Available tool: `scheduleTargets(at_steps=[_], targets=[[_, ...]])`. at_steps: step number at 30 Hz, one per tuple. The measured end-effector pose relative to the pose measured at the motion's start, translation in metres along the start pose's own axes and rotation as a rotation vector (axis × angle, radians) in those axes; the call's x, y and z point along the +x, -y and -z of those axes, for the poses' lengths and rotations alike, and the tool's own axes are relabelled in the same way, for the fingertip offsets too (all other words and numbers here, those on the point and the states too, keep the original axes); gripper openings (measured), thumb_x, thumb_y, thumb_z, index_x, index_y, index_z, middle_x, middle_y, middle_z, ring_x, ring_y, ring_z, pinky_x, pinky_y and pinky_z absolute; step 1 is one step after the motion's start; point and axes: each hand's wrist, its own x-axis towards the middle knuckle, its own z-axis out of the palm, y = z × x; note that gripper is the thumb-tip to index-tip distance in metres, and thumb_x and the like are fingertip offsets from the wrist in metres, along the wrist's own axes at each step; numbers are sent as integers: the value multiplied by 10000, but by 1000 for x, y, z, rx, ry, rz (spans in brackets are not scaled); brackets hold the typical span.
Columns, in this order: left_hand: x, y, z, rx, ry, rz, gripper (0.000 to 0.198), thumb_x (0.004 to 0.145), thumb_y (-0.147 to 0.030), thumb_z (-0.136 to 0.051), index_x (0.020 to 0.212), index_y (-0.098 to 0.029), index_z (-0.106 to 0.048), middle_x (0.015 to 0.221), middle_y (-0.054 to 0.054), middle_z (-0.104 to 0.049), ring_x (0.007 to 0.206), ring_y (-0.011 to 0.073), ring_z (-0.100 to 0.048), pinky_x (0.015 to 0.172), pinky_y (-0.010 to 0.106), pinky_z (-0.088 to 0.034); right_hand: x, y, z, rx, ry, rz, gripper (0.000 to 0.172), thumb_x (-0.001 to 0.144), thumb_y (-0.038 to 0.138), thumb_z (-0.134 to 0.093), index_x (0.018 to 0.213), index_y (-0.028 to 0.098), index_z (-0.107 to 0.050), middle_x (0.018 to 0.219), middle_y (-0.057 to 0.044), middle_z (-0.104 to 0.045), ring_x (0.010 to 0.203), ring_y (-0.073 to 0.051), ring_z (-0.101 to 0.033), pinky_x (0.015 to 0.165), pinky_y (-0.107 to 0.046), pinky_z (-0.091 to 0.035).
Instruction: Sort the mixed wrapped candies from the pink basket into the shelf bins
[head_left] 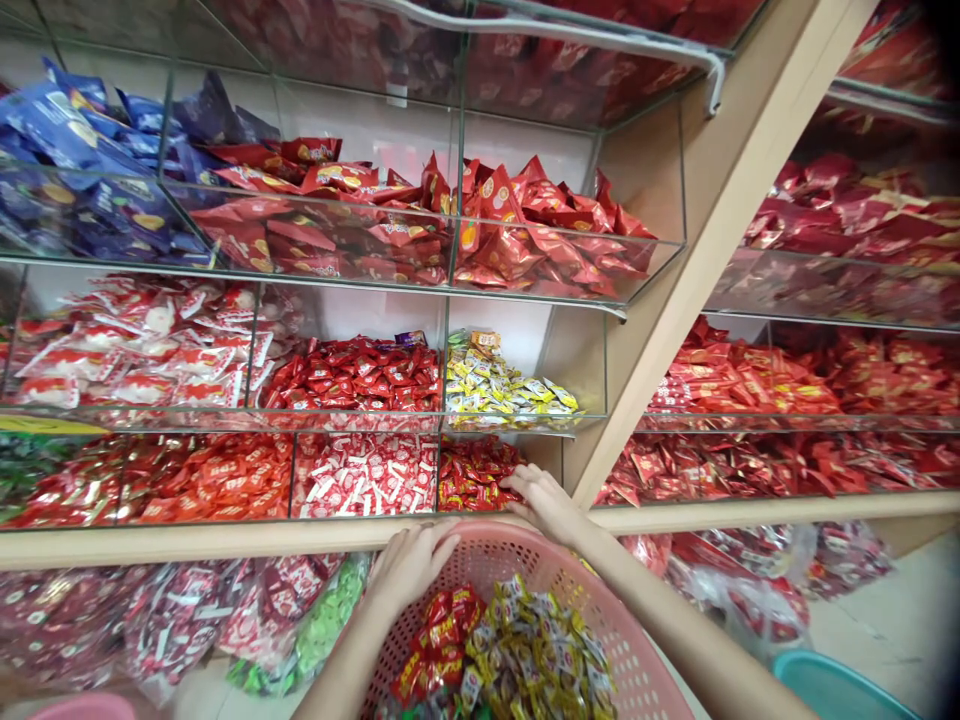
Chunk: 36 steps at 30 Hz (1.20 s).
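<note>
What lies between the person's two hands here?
The pink plastic basket's rim runs between the left hand and the right hand, shown in the head view.

The basket [487,550] sits just before the shelf ledge [225,543], with packets [525,650] inside. Partitioned display bins [360,370] stack in three tiers above the ledge; more bins [810,390] stand right of the diagonal upright [675,300]. Bagged goods [180,620] lie below the ledge.

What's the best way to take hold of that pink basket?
Grip the solid rim from above, one hand each side, as the left hand rests there: the holed wall below looks weaker, and packets fill the inside.
</note>
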Motion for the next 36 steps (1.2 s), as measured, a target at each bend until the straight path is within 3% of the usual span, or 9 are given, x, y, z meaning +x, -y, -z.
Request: scheduleTargets(at_steps=[5, 10, 13, 16, 19, 24, 28, 36], targets=[[1, -1, 1, -4, 5, -17, 451, 915, -502, -258, 1266, -355, -502, 1203, -11, -616, 1077, 218, -578, 919, 334, -421, -3, 2, 0, -21, 27, 2, 152, 893, 270, -467, 864, 200, -599, 889, -56, -564, 842, -188, -490, 692, -293, -350], [0, -2, 1, -1, 9, 2, 453, 911, -508, -267, 1266, -354, -504, 1202, -12, -617, 1070, 220, -580, 915, 329, -421, -11, 8, 9, 42, -34, 9, 198, 919, 280, -405, 862, 199, -576, 874, -58, -574, 823, -187, -498, 708, -309, -365], [0, -2, 1, -6, 10, 2, 455, 912, -506, -266, 1260, -345, -511, 1201, -6, -618, 1079, 219, -575, 924, 327, -414, -19, 24, 20, 238, -152, -31, 194, 912, 314, -410, 881, 206, -568, 864, -58, -574, 819, -187, -510, 726, -315, -386], [1, -2, 0, -8, 8, -2, 448, 913, -505, -269, 1260, -353, -506, 1197, -4, -620, 1074, 219, -578, 918, 331, -416, -30, 52, 17, 645, -221, -158, 207, 876, 366, -467, 991, 217, -552, 805, -28, -568, 724, -161, -516, 662, -286, -417], [1, -2, 0, -20, 17, 4, 444, 911, -504, -278, 1267, -357, -499, 1209, -9, -612, 1081, 210, -574, 924, 318, -411, -43, 83, -10, 1045, -93, -266, 263, 822, 413, -530, 1002, 224, -566, 733, 9, -560, 648, -136, -508, 597, -256, -421], [0, -3, 1, -19, 23, 14, 454, 911, -500, -278, 1271, -337, -503, 1225, -9, -602, 1112, 207, -557, 963, 319, -390, -56, 117, -76, 1366, 162, -397, 240, 709, 403, -639, 770, 195, -537, 619, 52, -517, 543, -103, -501, 514, -227, -404], [-1, -5, 3, -11, 15, 10, 455, 911, -502, -271, 1270, -345, -502, 1217, -8, -608, 1093, 218, -570, 944, 335, -407, -55, 132, -108, 1354, 207, -483, 229, 669, 337, -641, 706, 198, -462, 532, 76, -490, 436, -92, -480, 441, -215, -389], [-2, -5, 3, -1, 14, 27, 448, 907, -501, -279, 1268, -355, -502, 1214, -13, -609, 1097, 209, -566, 949, 318, -402, -44, 161, -136, 1277, 189, -628, 191, 664, 251, -608, 701, 214, -423, 523, 81, -477, 416, -107, -504, 419, -223, -411]])
